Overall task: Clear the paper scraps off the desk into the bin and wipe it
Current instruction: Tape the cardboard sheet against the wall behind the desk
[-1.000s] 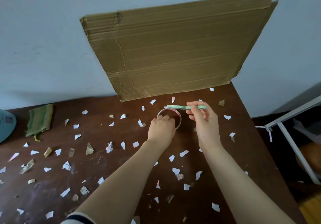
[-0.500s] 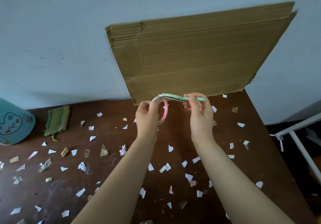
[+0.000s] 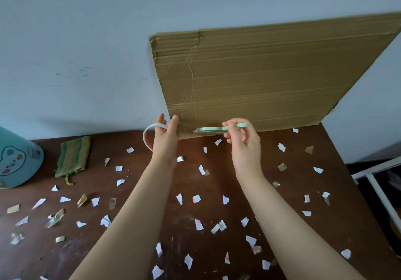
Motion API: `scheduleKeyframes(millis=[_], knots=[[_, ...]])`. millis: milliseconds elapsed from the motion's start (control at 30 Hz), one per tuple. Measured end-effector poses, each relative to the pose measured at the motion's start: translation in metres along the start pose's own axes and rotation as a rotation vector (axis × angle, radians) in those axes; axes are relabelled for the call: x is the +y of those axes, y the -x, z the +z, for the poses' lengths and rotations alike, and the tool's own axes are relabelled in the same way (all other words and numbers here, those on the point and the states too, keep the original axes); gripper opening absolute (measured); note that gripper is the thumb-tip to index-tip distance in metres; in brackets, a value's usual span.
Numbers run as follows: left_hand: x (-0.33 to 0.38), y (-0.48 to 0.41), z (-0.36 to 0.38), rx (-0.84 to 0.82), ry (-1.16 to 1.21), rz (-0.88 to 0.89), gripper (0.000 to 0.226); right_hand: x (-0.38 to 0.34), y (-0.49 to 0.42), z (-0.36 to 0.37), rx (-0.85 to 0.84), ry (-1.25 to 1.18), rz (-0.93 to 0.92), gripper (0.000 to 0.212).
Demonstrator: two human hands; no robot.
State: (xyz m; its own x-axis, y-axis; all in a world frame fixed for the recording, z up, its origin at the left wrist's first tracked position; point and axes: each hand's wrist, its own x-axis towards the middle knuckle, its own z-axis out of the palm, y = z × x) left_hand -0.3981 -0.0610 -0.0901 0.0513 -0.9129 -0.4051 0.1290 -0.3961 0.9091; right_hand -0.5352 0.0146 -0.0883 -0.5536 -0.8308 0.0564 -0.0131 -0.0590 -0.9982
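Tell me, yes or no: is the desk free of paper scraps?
No, many white paper scraps lie scattered all over the brown desk.

White and tan paper scraps [image 3: 196, 199] scattered across dark brown desk [image 3: 347, 225]; teal bin [image 3: 17, 160] at left edge; green cloth [image 3: 73, 157] just beside it.

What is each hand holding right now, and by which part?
Left hand grips a white tape roll by its rim. Right hand pinches a flat green piece near its right end, its left end sticking out free.
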Motion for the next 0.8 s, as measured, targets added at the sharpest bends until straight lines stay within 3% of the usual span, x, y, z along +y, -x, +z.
scheduleKeyframes(millis=[67,233,400,667,800], knots=[[-0.004,-0.010,0.006,-0.044,-0.017,0.039,0.057,0.004,-0.005,0.001,-0.024,0.024,0.008,0.013],[-0.007,-0.030,0.013,-0.108,-0.078,0.115,0.040,0.010,-0.014,-0.003,-0.033,0.065,0.021,0.011],[-0.007,-0.035,0.016,-0.045,-0.054,0.054,0.057,0.012,-0.016,-0.010,-0.013,0.064,0.033,0.013],[0.010,-0.020,0.008,-0.062,0.096,0.222,0.026,0.013,-0.011,-0.013,-0.045,0.112,0.034,0.015],[0.028,-0.014,-0.002,-0.042,0.094,0.290,0.028,0.008,-0.010,-0.005,-0.095,0.139,-0.006,0.014]])
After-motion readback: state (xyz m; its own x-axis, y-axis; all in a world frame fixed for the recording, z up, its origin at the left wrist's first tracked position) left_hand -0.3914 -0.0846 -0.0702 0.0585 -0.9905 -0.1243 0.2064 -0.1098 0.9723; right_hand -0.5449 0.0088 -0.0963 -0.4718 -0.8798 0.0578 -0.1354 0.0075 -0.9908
